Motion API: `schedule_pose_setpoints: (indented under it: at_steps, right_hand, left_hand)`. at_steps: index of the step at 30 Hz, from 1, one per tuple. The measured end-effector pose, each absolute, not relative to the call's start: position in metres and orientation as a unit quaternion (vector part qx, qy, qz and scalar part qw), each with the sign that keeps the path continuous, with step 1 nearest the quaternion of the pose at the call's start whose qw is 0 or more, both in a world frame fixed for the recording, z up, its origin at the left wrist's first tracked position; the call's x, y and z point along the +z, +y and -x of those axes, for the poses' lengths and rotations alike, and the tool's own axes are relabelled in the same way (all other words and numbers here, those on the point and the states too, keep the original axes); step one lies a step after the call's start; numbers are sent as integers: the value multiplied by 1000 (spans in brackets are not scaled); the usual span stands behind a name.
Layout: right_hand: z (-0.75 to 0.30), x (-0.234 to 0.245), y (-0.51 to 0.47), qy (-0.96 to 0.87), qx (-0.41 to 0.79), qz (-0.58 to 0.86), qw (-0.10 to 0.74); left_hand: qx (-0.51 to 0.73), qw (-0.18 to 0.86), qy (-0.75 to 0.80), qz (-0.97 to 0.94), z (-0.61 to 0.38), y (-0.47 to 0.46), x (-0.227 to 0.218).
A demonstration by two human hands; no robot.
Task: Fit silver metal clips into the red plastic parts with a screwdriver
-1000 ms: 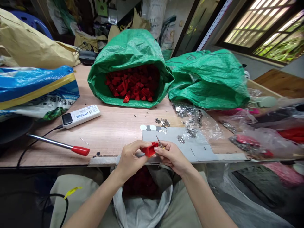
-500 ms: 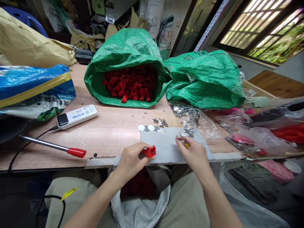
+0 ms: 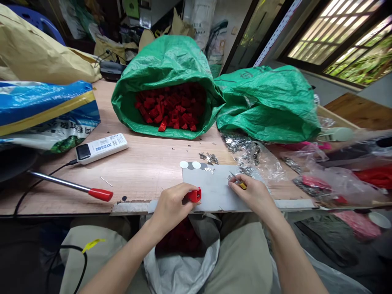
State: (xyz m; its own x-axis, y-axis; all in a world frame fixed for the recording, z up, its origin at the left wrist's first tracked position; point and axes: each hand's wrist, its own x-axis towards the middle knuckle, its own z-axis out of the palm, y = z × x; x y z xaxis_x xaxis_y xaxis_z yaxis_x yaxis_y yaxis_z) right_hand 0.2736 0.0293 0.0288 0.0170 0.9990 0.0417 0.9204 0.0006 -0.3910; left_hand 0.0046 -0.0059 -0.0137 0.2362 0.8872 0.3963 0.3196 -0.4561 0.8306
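Note:
Near the table's front edge, my left hand (image 3: 173, 202) pinches a small red plastic block (image 3: 195, 195), its hollow end turned right. My right hand (image 3: 252, 192), farther right above the grey mat (image 3: 211, 190), is closed on a small yellow-handled screwdriver (image 3: 241, 185) with a thin metal shaft pointing up and left. A tiny shiny metal piece (image 3: 229, 177) shows by the right fingertips; whether they hold it I cannot tell. Small metal parts (image 3: 210, 158) lie scattered at the mat's back edge, and more are heaped on clear plastic (image 3: 269, 163).
A green sack (image 3: 165, 53) opens toward me, full of red blocks (image 3: 171, 108); another green sack (image 3: 269, 102) leans beside it. At left are a white device (image 3: 104, 148) on a cable and a red-tipped lever (image 3: 101, 194). A pale sack (image 3: 180, 273) hangs open at my lap.
My right hand has shifted slightly right and turned a little, and the screwdriver now lies more slanted to the left. The left hand still holds the red block. The view has moved slightly.

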Motion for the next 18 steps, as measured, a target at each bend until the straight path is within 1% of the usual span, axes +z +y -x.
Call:
schedule_pose_setpoints:
  at_steps: [2,6,11,14,18]
  right_hand:
    - [-274,28,26,-713,149,664,170]
    - [-281,22,13,-736,193,626,169]
    - [-286,19,-5,-674,135,697,204]
    - [-276,17,-11,-625,127,736,227]
    - [-257,11,-12,-598,107,766,209]
  left_hand:
    - [453,311,420,-722,-5,-6,-13]
    - [454,310,420,-722,-4,-6,-12]
    - [455,306,420,-723,-4,-6,-12]
    - [454,305,423,-722,-4,-6,-12]
    - [452,306,430,-719,-4,-6,-13]
